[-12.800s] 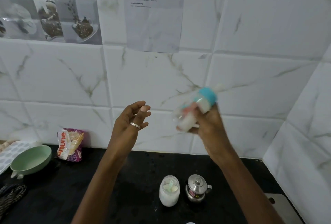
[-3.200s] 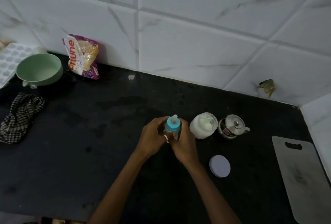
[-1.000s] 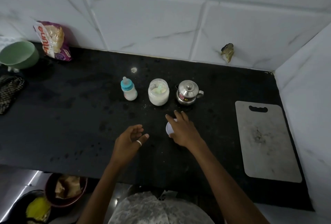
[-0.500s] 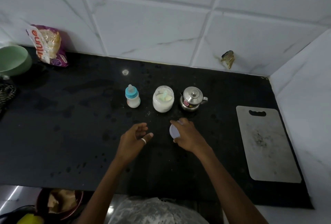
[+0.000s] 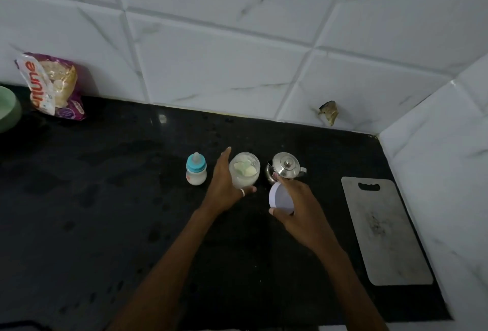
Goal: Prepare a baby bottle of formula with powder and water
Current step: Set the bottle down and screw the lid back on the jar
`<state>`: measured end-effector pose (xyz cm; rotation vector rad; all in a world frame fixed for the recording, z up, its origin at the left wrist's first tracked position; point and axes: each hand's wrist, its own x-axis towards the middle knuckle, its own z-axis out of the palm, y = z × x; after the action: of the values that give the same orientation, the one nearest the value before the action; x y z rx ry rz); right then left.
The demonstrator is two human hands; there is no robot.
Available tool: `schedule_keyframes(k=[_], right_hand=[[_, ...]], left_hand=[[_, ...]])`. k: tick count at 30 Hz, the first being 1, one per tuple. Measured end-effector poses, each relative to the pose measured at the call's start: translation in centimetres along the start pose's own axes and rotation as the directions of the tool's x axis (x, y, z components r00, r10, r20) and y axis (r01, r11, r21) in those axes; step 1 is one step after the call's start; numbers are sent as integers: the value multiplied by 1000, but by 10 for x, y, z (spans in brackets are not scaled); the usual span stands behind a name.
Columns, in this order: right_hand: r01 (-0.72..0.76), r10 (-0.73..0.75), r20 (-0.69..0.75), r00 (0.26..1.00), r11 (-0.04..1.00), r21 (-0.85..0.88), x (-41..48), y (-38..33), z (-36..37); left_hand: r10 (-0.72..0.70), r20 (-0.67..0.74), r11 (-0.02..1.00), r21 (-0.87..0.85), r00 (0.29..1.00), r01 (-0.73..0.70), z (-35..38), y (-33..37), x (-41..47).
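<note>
Powder jar (image 5: 243,181) with pale green scoop (image 5: 241,166) — baby bottle (image 5: 196,172) of white liquid.

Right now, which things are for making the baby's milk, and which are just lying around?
For the milk: baby bottle, powder jar held by the left hand, white lid in the right hand, steel kettle.
Just lying around: snack packet, green bowl, cutting board.

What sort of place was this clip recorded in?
Most likely a home kitchen: a black counter backed by marble-look wall tiles, with a cutting board lying at its right end.
</note>
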<state>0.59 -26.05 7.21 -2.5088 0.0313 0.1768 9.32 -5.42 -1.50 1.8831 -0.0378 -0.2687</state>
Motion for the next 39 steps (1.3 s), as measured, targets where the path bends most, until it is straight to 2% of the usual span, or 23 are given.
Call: schedule_keyframes(k=[3,6,11,17,22,27,30,33,36,39], right_hand=[[-22,21,-37,999,1000,-3,-6,5,3],[-45,45,-48,998,999,1,-12,8,6],[-40,41,-61,997,999,20,-12,8,7],[-1,5,-89,996,999,52,-3,-3,-12],[109,-90,-167,982,988,106,7,-34,-54],[316,-287,-191,939,938,141,14,-82,-118],[432,-420,-120,900,897,97,13,-112,-148],[534,-534,22,845,845,-29,13,-137,-165],[584,-551,213,807,797,-152,20,-156,-172],[629,-536,359,764,743,-228,27,-171,-177]], left_hand=[[-30,39,999,-29,999,31,7,-17,11],[-31,19,999,-24,999,31,14,-30,17],[74,-53,997,-13,996,-75,21,-33,23],[130,-66,991,-36,989,-133,10,-14,20],[283,-137,952,-83,949,-295,-24,53,8],[441,-180,883,-86,879,-461,-57,123,-25],[455,-130,878,-102,881,-468,-63,138,-44],[441,-102,887,-105,892,-451,-61,145,-56],[421,-58,899,-108,905,-425,-55,145,-62],[438,-105,891,-82,893,-447,-54,155,-70]])
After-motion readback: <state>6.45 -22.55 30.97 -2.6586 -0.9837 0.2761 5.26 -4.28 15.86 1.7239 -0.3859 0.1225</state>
